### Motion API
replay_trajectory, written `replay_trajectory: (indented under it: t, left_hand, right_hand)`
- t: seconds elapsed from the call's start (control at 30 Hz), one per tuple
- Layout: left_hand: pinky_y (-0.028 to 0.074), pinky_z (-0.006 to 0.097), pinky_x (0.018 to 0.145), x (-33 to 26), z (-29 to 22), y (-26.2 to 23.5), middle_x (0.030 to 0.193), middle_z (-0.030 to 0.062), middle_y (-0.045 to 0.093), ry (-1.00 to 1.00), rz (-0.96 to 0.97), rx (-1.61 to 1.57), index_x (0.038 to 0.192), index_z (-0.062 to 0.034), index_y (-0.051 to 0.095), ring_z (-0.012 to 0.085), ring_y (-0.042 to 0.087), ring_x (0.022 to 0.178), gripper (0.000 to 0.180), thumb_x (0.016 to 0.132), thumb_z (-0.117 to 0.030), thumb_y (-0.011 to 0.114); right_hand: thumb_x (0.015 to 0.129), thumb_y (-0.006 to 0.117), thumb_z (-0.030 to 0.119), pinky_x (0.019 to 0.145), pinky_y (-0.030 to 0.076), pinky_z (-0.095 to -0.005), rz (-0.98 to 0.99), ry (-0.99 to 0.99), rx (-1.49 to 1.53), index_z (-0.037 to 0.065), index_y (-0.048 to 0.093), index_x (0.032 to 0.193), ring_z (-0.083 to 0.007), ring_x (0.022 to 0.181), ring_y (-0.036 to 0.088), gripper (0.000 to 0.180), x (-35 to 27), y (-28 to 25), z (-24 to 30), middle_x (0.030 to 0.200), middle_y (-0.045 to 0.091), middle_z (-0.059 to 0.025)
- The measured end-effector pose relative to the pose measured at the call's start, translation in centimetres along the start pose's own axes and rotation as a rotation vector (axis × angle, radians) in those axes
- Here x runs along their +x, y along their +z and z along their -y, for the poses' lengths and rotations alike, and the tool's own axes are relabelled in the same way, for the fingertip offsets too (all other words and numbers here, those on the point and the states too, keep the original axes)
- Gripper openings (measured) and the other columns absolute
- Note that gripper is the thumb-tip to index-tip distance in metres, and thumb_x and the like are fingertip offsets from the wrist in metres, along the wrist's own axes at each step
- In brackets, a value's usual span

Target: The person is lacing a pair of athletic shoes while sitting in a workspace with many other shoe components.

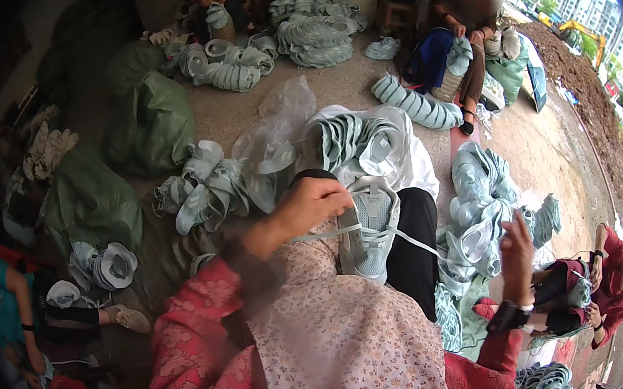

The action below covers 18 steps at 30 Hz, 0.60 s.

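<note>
While the pale green shoe upper is rested on the lap, on the flowered apron, a thin white lace is being pulled through it. The lace is stretched out to both sides of the upper. Its left end is pinched in the curled fingers of the left hand, just above the upper. The right hand is held up farther out with the fingers mostly spread, and the lace is seen to run toward it, but it cannot be told if the lace is really pinched there, because the hand is blurred. If the lace is pulled too hard from one side, its short end could be dragged out of a hole, and the threading would have to be done again. If the pinch is let go, the lace could go slack and get tangled. The upper is not clamped by anything, so it could be tugged off the lap and dropped onto the piles of green uppers and the clear plastic bag just beyond the knees, where it could be mixed up with the rest. More heaps are stacked close on the right, near a seated person in red, so a wide swing of the arm could knock them over.
</note>
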State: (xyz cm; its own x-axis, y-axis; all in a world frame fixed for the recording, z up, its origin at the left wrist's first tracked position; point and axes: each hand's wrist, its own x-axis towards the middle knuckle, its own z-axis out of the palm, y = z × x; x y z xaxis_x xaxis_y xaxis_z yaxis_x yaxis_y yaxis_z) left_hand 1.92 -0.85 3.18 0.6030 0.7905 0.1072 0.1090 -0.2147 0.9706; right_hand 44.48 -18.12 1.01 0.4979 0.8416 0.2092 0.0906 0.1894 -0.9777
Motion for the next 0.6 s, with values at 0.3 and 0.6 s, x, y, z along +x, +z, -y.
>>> replay_trajectory:
  t: [0.3, 0.6]
  left_hand:
    - [0.047, 0.027, 0.084, 6.0, 4.8, 3.9, 0.104, 0.0111, 0.064, 0.023, 0.018, 0.312, 0.11, 0.0039, 0.058, 0.0148, 0.059, 0.096, 0.036, 0.086, -0.02, 0.069]
    - [0.045, 0.028, 0.094, 5.9, 4.2, 2.4, 0.126, 0.0169, 0.058, -0.11, 0.392, 0.041, 0.136, 0.0086, 0.041, 0.0196, 0.058, 0.109, 0.086, 0.064, -0.012, 0.082]
  right_hand:
    - [0.089, 0.062, 0.011, 0.06, 0.051, -0.0312, 0.491, -0.295, -0.619, 0.007, 0.068, 0.094, -0.0216, 0.069, 0.066, 0.009, -2.8, 17.9, -1.0, 0.084, 0.067, -0.0087]
    - [0.085, 0.063, 0.013, 0.061, 0.05, -0.0377, 0.534, -0.588, -1.043, 0.007, 0.063, 0.088, -0.0281, 0.077, 0.063, 0.007, -3.3, 20.1, -1.4, 0.081, 0.058, -0.0089]
